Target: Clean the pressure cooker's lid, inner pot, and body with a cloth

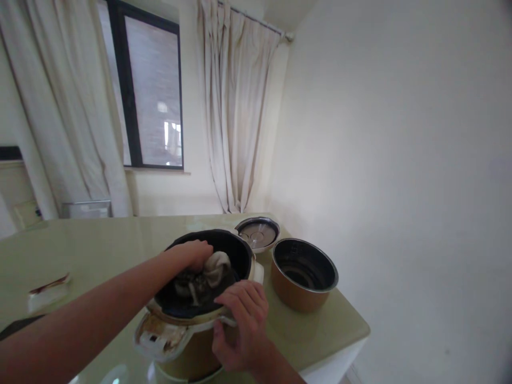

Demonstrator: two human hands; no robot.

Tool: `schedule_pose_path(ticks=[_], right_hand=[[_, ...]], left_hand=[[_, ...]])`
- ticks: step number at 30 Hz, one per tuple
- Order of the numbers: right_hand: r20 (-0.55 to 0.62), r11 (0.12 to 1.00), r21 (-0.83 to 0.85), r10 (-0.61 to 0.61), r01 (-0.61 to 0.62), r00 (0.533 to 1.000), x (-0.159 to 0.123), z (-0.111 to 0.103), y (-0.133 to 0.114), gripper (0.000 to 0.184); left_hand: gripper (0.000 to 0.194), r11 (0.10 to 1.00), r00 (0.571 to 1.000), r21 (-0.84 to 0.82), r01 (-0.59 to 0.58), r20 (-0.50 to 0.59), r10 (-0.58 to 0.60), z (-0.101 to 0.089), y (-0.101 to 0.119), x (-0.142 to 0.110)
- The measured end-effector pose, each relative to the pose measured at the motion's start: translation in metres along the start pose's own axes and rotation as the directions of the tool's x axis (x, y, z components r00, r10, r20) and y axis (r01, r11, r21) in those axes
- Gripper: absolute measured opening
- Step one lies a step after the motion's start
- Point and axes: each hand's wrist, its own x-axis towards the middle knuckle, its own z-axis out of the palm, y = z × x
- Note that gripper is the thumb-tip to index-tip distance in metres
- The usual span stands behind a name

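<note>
A cooker body with a dark inside and a stained, rusty hinge bracket stands near the table's front edge. My left hand reaches into it, closed on a crumpled, soiled cloth that lies against the inner wall. The fingertips are partly hidden by the cloth. With thumb outside and fingers over the top, my right hand grips the cooker's near right rim. Right of the cooker sits a brown inner pot with a dark lining. Behind stands a round lid, its inner side up.
The pale green glossy table ends at a rounded right corner beside a white wall. A white piece with a reddish-brown edge lies at the left. Curtains and a window are behind.
</note>
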Motion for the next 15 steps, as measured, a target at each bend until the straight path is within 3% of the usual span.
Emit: schedule_pose_path(ticks=[4,8,12,15], right_hand=[[-0.021,1.0,-0.003,-0.007,0.007,1.0,0.001,0.001,0.0,0.026],[-0.013,1.0,-0.007,-0.007,0.007,1.0,0.0,0.001,0.002,0.025],[0.001,1.0,-0.011,-0.017,0.017,1.0,0.0,-0.001,0.003,0.027],[0.01,1.0,-0.009,-0.017,0.017,1.0,0.001,-0.002,0.002,0.028]], left_hand=[[0.045,0.996,0.997,0.06,-0.065,-0.036,0.067,-0.01,0.041,0.019],[0.037,0.98,0.982,0.061,-0.189,-0.016,0.191,-0.016,0.064,0.013],[0.037,0.972,0.966,0.011,-0.235,0.11,0.232,-0.012,0.054,-0.01],[0.045,0.988,0.955,-0.051,-0.145,0.254,0.154,-0.001,0.028,-0.023]])
